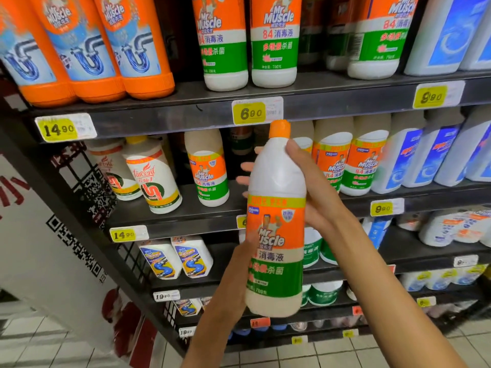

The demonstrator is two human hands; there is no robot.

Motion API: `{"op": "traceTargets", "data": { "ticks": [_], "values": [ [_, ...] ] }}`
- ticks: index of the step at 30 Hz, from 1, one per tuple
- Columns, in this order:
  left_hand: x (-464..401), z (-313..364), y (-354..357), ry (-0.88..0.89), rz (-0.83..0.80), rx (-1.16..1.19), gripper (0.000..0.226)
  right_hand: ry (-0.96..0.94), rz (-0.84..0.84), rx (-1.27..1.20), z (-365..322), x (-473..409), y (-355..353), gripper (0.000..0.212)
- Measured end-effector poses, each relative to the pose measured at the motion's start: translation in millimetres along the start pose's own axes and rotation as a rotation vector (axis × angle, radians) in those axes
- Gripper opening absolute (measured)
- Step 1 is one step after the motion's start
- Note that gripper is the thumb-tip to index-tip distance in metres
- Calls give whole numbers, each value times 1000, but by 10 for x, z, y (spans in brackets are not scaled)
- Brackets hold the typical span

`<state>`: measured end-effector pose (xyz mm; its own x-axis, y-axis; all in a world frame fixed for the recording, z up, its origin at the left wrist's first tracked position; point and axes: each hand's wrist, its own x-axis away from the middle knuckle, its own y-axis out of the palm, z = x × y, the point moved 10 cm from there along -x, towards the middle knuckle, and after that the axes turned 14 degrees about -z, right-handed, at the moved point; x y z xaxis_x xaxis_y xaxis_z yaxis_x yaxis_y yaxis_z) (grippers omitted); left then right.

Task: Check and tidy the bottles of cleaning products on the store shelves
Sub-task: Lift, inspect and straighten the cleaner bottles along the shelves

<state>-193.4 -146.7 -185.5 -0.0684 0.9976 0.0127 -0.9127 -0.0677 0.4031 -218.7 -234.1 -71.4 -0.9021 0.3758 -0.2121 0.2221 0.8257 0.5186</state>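
Dark store shelves [170, 116] packed with cleaners rise before me. I hold a Mr Muscle disinfectant bottle [276, 235] upright, off the shelf. My right hand [310, 187] wraps its bare shoulder, fingertips showing round the far side; my left hand [239, 277] cups the lower body. Full of liquid, it probably weighs enough, and the smooth plastic may slip, so shoulder and base seem the surest holds.

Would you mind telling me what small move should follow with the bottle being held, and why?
Probably set the held bottle into the shelf gap beside the lone matching bottle. Both the left hand and right hand grip it upright, label forward, right in front of that gap.
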Motion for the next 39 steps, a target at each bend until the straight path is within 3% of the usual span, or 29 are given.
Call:
{"op": "traceTargets", "data": {
  "ticks": [3,7,9,11,13,16,20,22,25,29,33,36,39],
  "values": [
    [3,-20,-19,-19,58,22,56,-22,92,32,-20,10,-97,49],
    [5,240,-104,16,162,-201,45,-131,237,283,-254,118,-164,22],
    [-28,292,-69,30,181,-297,33,-157,266,390,-307,142,-132,22],
    [-20,244,-51,47,194,-321,43,-113,249,445,-272,133,-93,28],
    [6,152,-59,42,195,-196,54,-58,210,477,-230,121,-81,33],
    [-4,100,70,68,37,102,59,-21,123,301,-155,95,-73,41],
    [-28,74,307,38,-137,235,97,45,19,-65,50,27,10,67],
    [-24,66,281,30,-124,165,87,17,32,-36,29,12,-32,63],
    [-12,157,20,45,66,19,57,-33,141,208,-137,60,-86,34],
    [-53,252,-17,40,169,-235,54,-70,296,452,-257,109,-160,36],
    [-81,110,60,29,137,-9,63,46,225,451,-172,88,-207,29],
    [-104,35,134,49,34,198,76,55,161,255,-67,94,-248,32],
    [-133,-53,231,-13,-54,243,82,53,94,79,43,71,-197,34]
  ]
}}
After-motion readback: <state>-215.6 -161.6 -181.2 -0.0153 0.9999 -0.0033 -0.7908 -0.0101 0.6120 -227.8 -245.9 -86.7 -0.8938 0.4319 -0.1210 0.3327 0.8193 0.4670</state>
